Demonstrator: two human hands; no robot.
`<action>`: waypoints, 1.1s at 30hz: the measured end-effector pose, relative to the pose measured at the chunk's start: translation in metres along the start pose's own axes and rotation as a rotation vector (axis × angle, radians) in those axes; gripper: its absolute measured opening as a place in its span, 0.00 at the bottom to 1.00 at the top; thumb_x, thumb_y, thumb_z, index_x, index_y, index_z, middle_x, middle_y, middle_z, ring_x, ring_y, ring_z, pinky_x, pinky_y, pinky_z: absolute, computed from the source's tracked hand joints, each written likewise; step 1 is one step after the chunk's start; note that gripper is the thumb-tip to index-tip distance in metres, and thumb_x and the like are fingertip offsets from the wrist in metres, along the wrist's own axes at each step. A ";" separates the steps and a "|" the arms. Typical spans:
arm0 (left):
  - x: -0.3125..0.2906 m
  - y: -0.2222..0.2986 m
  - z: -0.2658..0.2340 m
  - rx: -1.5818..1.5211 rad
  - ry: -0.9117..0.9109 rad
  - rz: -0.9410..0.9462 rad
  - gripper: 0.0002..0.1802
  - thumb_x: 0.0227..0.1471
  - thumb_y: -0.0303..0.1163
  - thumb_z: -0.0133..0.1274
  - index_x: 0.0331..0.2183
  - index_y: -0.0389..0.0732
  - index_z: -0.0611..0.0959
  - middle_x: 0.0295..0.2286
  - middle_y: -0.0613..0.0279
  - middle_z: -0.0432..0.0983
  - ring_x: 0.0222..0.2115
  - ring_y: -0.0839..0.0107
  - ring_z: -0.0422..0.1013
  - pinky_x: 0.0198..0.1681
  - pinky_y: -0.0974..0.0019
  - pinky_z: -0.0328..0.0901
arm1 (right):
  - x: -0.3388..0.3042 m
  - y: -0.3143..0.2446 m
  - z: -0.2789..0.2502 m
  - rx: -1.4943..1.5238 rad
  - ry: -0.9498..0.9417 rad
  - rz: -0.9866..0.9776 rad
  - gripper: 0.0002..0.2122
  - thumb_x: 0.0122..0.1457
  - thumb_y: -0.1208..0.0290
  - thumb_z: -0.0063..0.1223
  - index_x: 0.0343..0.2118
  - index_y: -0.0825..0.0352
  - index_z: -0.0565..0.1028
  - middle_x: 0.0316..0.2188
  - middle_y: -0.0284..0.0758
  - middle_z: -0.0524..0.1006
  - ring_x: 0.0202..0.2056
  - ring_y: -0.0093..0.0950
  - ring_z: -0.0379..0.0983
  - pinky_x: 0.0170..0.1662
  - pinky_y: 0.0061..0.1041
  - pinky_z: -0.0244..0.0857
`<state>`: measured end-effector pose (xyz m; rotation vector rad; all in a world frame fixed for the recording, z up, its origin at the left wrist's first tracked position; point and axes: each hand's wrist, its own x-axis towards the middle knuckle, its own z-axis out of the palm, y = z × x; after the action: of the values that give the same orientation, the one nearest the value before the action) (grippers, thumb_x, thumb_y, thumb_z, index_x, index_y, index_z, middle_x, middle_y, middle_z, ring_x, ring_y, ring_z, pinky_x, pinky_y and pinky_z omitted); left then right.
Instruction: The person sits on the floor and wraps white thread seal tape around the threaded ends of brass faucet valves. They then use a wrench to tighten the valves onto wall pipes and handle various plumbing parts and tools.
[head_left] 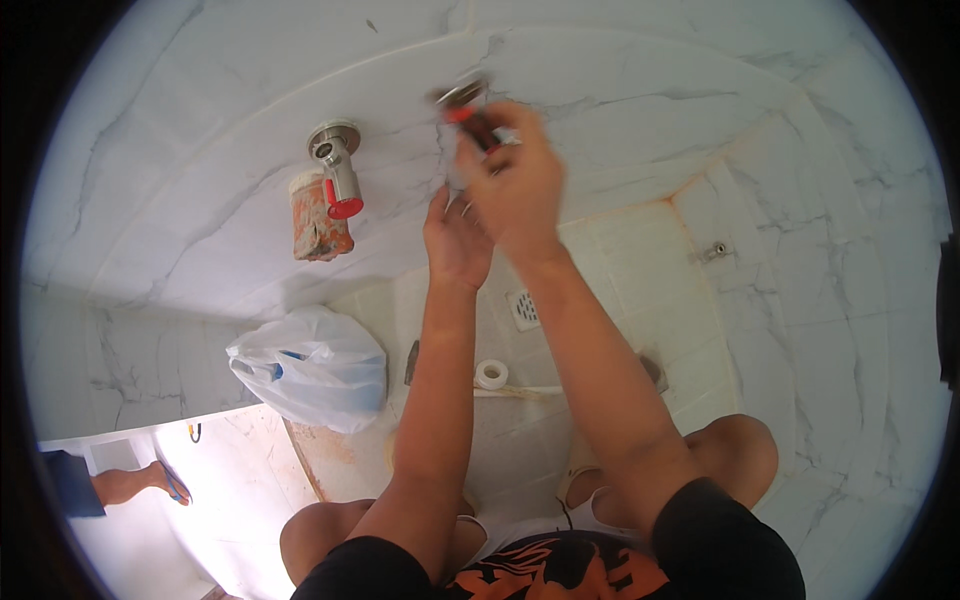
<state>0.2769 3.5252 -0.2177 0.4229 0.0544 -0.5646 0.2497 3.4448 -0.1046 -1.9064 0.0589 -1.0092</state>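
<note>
My right hand (pixel 520 180) is closed round the red-and-black grip of a blurred tool (pixel 477 125). The tool's shiny metal end (pixel 462 95) is against or close to the marbled wall; motion blur hides its exact kind. Just below and to the left, my left hand (pixel 460 245) is raised with its palm up and its fingers loosely apart, holding nothing that I can make out. Further left, a chrome angle valve (pixel 338 175) with a red-ringed end sticks out of a round wall flange. A dirty orange pipe stub (pixel 318 225) juts out beside it.
A knotted white plastic bag (pixel 325 370) lies on the floor at left. Between my forearms are a roll of white tape (pixel 491 374) and a floor drain (pixel 523 310). A small metal fitting (pixel 713 251) projects from the right wall. Another person's foot (pixel 165 482) shows at lower left.
</note>
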 end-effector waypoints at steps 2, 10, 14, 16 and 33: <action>0.003 -0.006 -0.017 -0.362 -0.352 -0.057 0.37 0.65 0.56 0.39 0.60 0.34 0.65 0.58 0.49 0.66 0.59 0.53 0.64 0.63 0.53 0.58 | -0.015 0.005 0.009 -0.253 -0.156 -0.287 0.16 0.55 0.74 0.63 0.45 0.65 0.72 0.43 0.38 0.78 0.27 0.29 0.79 0.30 0.29 0.72; -0.011 -0.040 -0.055 -0.020 0.732 0.061 0.27 0.67 0.52 0.37 0.49 0.39 0.74 0.44 0.59 0.75 0.42 0.65 0.70 0.49 0.59 0.65 | -0.030 0.074 -0.024 -0.910 -0.743 -0.434 0.08 0.54 0.72 0.56 0.37 0.64 0.74 0.38 0.35 0.75 0.34 0.34 0.80 0.33 0.33 0.73; -0.017 -0.034 -0.028 0.358 0.578 0.341 0.25 0.67 0.52 0.42 0.44 0.38 0.76 0.37 0.60 0.75 0.33 0.71 0.68 0.40 0.62 0.65 | -0.018 0.086 -0.052 -1.211 -0.888 -0.614 0.07 0.54 0.72 0.56 0.36 0.66 0.77 0.42 0.38 0.76 0.36 0.38 0.79 0.37 0.34 0.72; -0.013 -0.026 0.000 0.460 0.406 0.401 0.22 0.66 0.49 0.46 0.44 0.38 0.76 0.35 0.61 0.75 0.31 0.71 0.69 0.38 0.64 0.66 | -0.018 0.084 -0.060 -1.401 -0.874 -0.713 0.08 0.54 0.72 0.55 0.36 0.67 0.78 0.42 0.39 0.76 0.38 0.41 0.77 0.41 0.35 0.70; 0.012 -0.032 0.079 0.783 0.277 0.418 0.27 0.47 0.38 0.68 0.41 0.28 0.76 0.35 0.51 0.82 0.34 0.69 0.79 0.40 0.66 0.73 | -0.041 0.079 -0.040 -0.912 -0.267 -0.308 0.14 0.55 0.71 0.57 0.44 0.70 0.77 0.45 0.40 0.76 0.49 0.50 0.64 0.56 0.48 0.56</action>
<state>0.2656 3.4628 -0.1594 1.2419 0.0060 -0.0865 0.2240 3.3904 -0.1809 -2.9426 0.0800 -0.9999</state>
